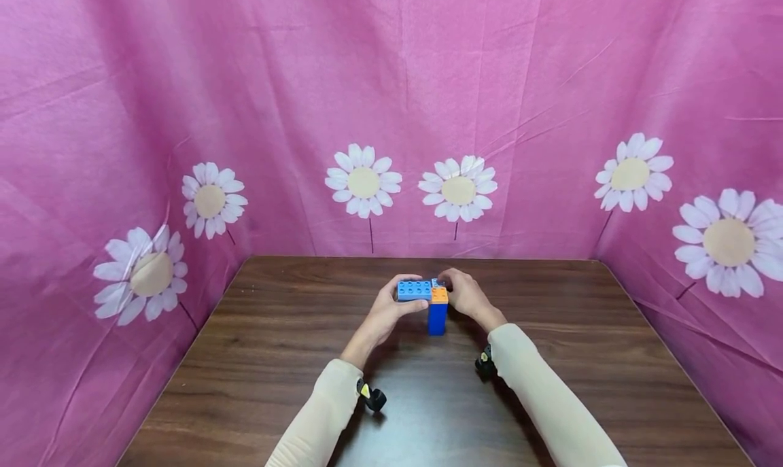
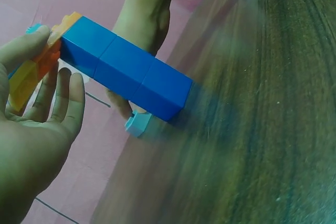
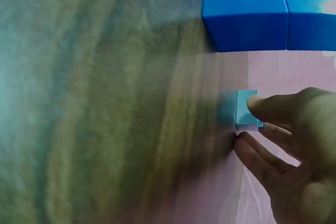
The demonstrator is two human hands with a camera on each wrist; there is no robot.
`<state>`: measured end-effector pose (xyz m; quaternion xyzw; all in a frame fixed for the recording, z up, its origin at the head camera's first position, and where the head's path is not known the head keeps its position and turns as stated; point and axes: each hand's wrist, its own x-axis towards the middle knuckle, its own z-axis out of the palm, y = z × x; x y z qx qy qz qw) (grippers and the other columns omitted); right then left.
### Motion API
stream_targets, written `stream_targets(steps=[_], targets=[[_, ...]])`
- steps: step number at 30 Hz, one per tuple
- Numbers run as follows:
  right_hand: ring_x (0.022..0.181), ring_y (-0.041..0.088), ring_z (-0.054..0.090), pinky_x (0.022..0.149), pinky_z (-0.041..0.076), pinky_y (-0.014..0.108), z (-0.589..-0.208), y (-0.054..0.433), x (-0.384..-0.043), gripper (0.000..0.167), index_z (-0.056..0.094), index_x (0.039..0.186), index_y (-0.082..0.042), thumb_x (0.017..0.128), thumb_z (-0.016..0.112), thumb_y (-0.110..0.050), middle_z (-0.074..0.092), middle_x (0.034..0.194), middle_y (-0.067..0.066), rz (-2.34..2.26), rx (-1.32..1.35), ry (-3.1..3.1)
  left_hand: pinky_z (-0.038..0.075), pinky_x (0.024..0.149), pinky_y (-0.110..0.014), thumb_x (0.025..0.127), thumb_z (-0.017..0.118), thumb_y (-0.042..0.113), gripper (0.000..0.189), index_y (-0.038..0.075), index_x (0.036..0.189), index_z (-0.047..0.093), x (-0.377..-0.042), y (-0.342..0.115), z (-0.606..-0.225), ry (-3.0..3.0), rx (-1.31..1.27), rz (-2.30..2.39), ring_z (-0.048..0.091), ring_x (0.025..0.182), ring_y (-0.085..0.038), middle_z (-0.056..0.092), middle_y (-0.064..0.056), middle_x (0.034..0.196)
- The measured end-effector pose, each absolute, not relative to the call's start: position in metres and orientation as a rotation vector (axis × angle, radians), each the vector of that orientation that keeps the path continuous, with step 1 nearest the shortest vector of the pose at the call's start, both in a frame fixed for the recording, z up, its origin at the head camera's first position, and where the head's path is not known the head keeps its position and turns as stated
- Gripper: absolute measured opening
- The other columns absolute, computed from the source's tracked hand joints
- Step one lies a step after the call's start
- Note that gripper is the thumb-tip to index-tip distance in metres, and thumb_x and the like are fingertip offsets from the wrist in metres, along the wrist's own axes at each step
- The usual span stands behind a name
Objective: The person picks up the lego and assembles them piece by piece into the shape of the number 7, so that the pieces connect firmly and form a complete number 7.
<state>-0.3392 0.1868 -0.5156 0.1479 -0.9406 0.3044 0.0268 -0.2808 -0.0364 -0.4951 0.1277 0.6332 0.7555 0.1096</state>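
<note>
Head view shows a block build standing mid-table: a dark blue column (image 1: pixel 437 319) of 3 stacked bricks topped by an orange brick (image 1: pixel 439 294), with a light blue plate (image 1: pixel 414 289) across the top, so stacking looks well along. Left hand (image 1: pixel 384 312) curls its fingers round the plate's left end; right hand (image 1: pixel 463 292) pinches a small light blue piece (image 3: pixel 247 107) at the far right side, seemingly not yet seated.

Blocks (image 1: pixel 428 297) between the hands: smooth, slightly glossy plastic (blue, orange, pale blue). Table (image 1: pixel 275 358) beneath: dark wood grain, soft sheen. Backdrop (image 1: pixel 391 79) beyond: matt, creased pink cloth, printed daisies.
</note>
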Motion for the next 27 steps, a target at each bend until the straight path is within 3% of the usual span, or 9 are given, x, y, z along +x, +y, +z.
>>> stream_targets(steps=[10, 18, 27], targets=[[0.094, 0.030, 0.067, 0.089, 0.059, 0.051, -0.519, 0.182, -0.335, 0.015, 0.069, 0.105, -0.003, 0.092, 0.074, 0.001, 0.071, 0.105, 0.014, 0.873, 0.399, -2.843, 0.056, 0.095, -0.026, 0.089, 0.081, 0.000, 0.048, 0.001, 0.133, 0.062, -0.279, -0.030, -0.501, 1.797, 0.357, 2.261, 0.069, 0.103, -0.010, 0.074, 0.003, 0.111], [0.110, 0.037, 0.068, 0.102, 0.057, 0.055, -0.521, 0.182, -0.337, 0.034, 0.067, 0.126, 0.004, 0.093, 0.074, -0.001, 0.070, 0.119, 0.021, 0.800, 0.459, -2.852, 0.056, 0.095, -0.026, 0.090, 0.079, 0.002, 0.048, -0.002, 0.134, 0.062, -0.278, -0.026, -0.505, 1.757, 0.332, 2.286, 0.071, 0.102, -0.010, 0.077, 0.002, 0.111], [0.115, 0.042, 0.068, 0.104, 0.055, 0.058, -0.518, 0.183, -0.335, 0.032, 0.072, 0.122, 0.005, 0.091, 0.074, -0.002, 0.072, 0.119, 0.024, 0.742, 0.526, -2.867, 0.056, 0.091, -0.025, 0.086, 0.085, 0.005, 0.046, -0.003, 0.128, 0.067, -0.281, -0.026, -0.507, 1.874, 0.293, 2.261, 0.071, 0.097, -0.010, 0.078, 0.000, 0.107]])
